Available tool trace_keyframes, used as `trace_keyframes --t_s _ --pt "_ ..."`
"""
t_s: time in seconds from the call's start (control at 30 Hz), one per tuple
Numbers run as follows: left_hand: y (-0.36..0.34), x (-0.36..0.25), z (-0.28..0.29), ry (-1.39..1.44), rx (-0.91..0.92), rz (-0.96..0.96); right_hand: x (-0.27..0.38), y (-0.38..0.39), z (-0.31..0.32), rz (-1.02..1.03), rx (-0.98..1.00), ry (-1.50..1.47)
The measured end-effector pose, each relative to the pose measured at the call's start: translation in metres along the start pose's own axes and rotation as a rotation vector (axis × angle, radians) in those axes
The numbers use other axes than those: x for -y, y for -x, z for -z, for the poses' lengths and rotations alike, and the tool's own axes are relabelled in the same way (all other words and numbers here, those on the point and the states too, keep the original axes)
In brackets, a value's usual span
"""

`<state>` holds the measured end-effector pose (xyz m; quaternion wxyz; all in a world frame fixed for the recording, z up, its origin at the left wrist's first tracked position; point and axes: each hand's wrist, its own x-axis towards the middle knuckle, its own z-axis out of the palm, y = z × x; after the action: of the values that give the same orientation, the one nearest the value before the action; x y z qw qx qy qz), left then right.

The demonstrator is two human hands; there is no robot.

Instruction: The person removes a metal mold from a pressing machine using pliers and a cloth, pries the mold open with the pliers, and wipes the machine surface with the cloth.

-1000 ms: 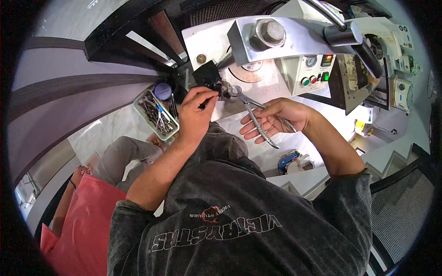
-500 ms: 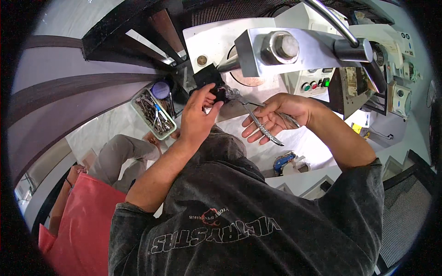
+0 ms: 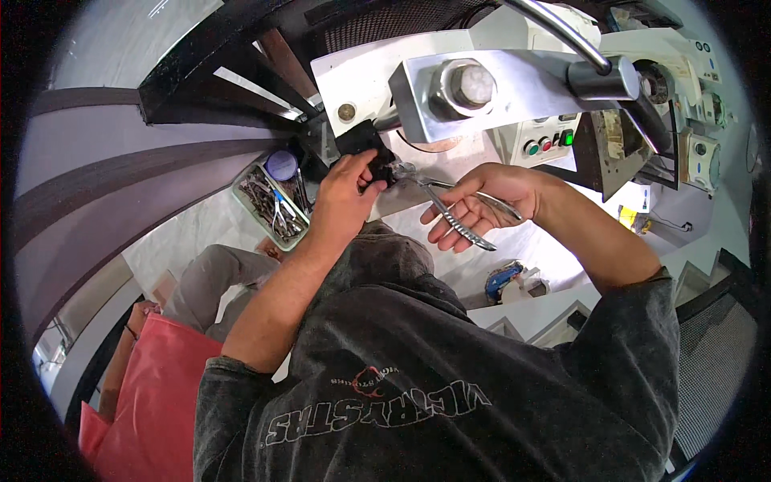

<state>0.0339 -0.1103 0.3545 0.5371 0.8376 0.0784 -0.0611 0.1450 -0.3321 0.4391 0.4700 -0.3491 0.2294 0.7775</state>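
Observation:
Metal pliers (image 3: 454, 215) rest in my right hand (image 3: 502, 193), with the handles spread apart across the palm and fingers. Their jaws reach left to a black piece (image 3: 381, 165) at the edge of the white machine. My left hand (image 3: 344, 193) is closed at that black piece, thumb and fingers curled against it from the left. Whatever small part sits between the jaws and my left fingertips is too small to make out. A black block (image 3: 357, 138) lies just behind the fingers.
Above my hands a thick metal arm with a large bolt (image 3: 472, 85) crosses the white machine (image 3: 365, 68). Colored buttons (image 3: 546, 145) are at the right. A tray of tools (image 3: 273, 205) stands left, beside a purple-lidded round container (image 3: 281, 165). A person in a red top (image 3: 161, 394) sits at left.
The view has shifted slightly. My hands, the pliers and the black piece keep nearly the same positions relative to each other.

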Motion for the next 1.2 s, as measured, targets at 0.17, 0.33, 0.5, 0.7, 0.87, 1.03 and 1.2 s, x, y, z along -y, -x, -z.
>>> trace_keyframes --t_s 0.17,0.33,0.5,0.7,0.87,1.03,1.2 --pt "-0.002 0.005 0.006 -0.041 0.051 -0.057 0.007 -0.001 0.002 -0.027 -0.069 0.01" --pt "-0.005 0.013 0.008 -0.032 0.069 -0.121 0.012 -0.003 0.01 -0.067 -0.007 -0.151" --pt "-0.01 0.018 0.01 -0.068 0.07 -0.198 0.006 -0.005 -0.001 -0.07 -0.049 -0.194" --pt "-0.014 0.018 0.013 -0.19 0.053 -0.335 -0.018 -0.016 -0.003 -0.046 0.011 -0.269" --pt "-0.011 0.009 0.015 -0.378 -0.008 -0.421 -0.04 -0.029 -0.028 0.081 -0.214 -0.157" --pt "-0.009 0.006 0.015 -0.481 -0.021 -0.441 -0.065 -0.048 -0.044 0.28 -0.549 0.128" --pt "-0.01 0.001 0.015 -0.555 -0.036 -0.496 -0.093 -0.08 -0.024 0.524 -0.843 0.638"
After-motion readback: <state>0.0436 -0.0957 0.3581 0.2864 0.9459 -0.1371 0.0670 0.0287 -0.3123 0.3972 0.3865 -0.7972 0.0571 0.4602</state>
